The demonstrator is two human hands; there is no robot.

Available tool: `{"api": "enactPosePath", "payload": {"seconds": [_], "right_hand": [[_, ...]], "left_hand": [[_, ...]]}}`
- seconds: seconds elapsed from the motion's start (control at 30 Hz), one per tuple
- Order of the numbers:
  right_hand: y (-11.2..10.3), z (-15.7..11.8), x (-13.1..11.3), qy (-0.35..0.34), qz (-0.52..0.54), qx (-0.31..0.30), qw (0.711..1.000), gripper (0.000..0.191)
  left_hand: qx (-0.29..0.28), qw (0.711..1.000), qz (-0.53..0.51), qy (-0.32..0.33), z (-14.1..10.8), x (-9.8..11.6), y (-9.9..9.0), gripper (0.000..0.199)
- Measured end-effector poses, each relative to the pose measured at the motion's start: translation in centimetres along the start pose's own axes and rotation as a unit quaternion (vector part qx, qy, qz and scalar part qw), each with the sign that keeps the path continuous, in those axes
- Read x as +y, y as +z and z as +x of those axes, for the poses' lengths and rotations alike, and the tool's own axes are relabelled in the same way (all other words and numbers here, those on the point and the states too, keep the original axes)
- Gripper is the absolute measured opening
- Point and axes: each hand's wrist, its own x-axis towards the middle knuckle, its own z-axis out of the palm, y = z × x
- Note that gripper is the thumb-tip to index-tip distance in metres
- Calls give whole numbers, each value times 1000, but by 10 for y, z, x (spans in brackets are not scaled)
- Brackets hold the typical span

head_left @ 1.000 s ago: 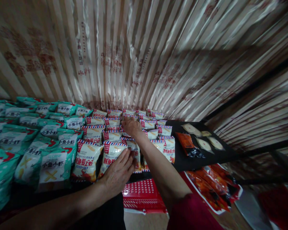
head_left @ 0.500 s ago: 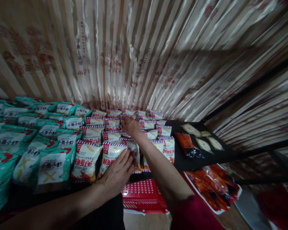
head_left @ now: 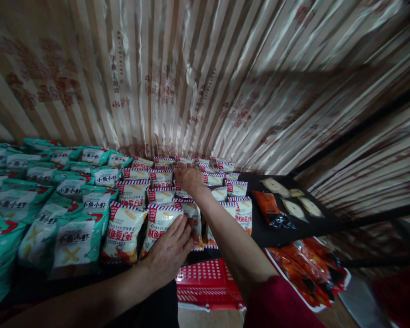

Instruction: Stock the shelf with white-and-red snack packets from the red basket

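My left hand (head_left: 171, 241) lies against the front row of white snack bags with red lettering (head_left: 121, 233), its fingers stretched out and resting at a bag's right edge. Farther back, my right hand (head_left: 189, 180) reaches into the rows, its fingers bent down on the top of a white bag there. That bag is mostly covered by the hand. My right forearm crosses over the front bags. Striped blue, red and white edges run along the tops of these bags.
Green snack bags (head_left: 75, 243) stand in rows at the left. On the black shelf (head_left: 271, 237) lie an orange packet (head_left: 268, 207) and several pale flat packs (head_left: 294, 208). Below are a red basket (head_left: 208, 284) and a white-rimmed tray of orange packets (head_left: 305, 269). A striped curtain hangs behind.
The whole view has shifted slightly, with the shelf items a little farther right. My hands stay at nearly the same bags.
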Motion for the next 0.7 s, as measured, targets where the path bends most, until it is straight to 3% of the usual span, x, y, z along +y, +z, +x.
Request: {"api": "enactPosePath", "payload": {"seconds": [0.13, 0.3, 0.57, 0.7], "right_hand": [[6, 17, 3, -15, 9, 20, 1000, 46], [9, 35, 5, 13, 40, -32, 999, 45], [7, 49, 5, 60, 66, -76, 993, 54], [10, 56, 6, 59, 75, -83, 992, 56]], "left_hand": [[5, 1000, 25, -1, 0, 1, 1, 35], [17, 999, 34, 5, 2, 1, 4, 33], [-34, 999, -3, 15, 1, -2, -1, 46], [-5, 1000, 15, 12, 1, -2, 3, 45]]}}
